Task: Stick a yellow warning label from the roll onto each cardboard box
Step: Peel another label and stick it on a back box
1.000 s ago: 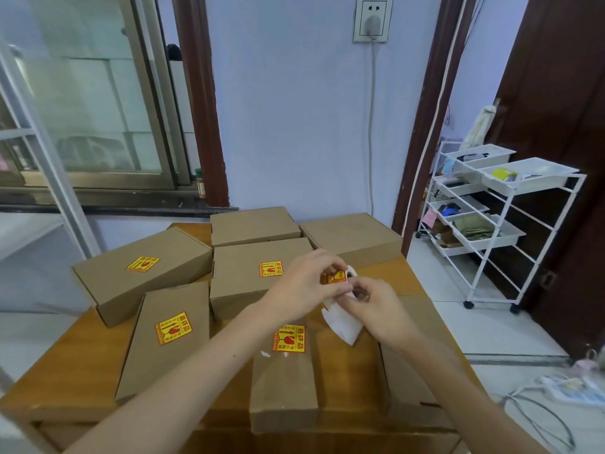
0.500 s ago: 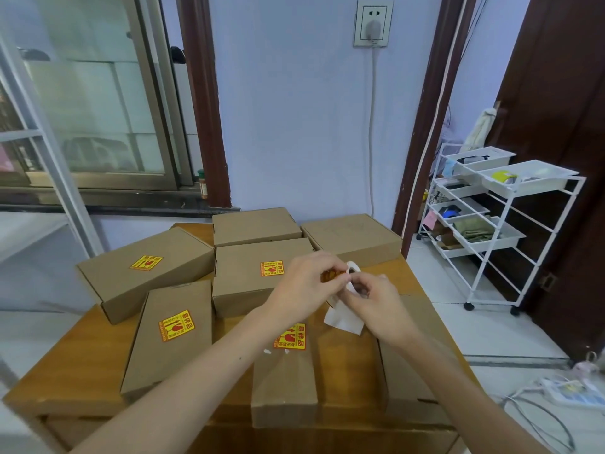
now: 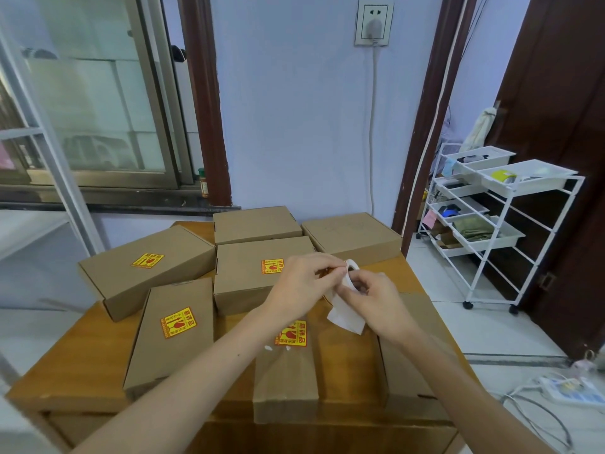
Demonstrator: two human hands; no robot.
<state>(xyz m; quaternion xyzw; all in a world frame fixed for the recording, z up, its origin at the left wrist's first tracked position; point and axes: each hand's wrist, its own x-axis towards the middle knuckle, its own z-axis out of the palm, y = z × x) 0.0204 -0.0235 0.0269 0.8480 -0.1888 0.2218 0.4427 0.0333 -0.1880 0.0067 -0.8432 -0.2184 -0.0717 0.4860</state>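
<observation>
On the wooden table (image 3: 75,365) crowded with cardboard boxes (image 3: 145,262), both hands meet above its right side, left hand (image 3: 302,285) pinching a label, right hand (image 3: 379,303) gripping the roll (image 3: 351,273), open floor (image 3: 484,316) beyond its right edge

You're probably in a room of a home: a wooden table (image 3: 82,355), a sliding window (image 3: 98,109), a wall socket (image 3: 374,22), dark wooden door frames (image 3: 422,126) and a white storage trolley (image 3: 497,224).

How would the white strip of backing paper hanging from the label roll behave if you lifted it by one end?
Probably floppy: the backing paper already droops and curls below the hands. Likely very light, since it hangs freely from the label roll unsupported.
</observation>
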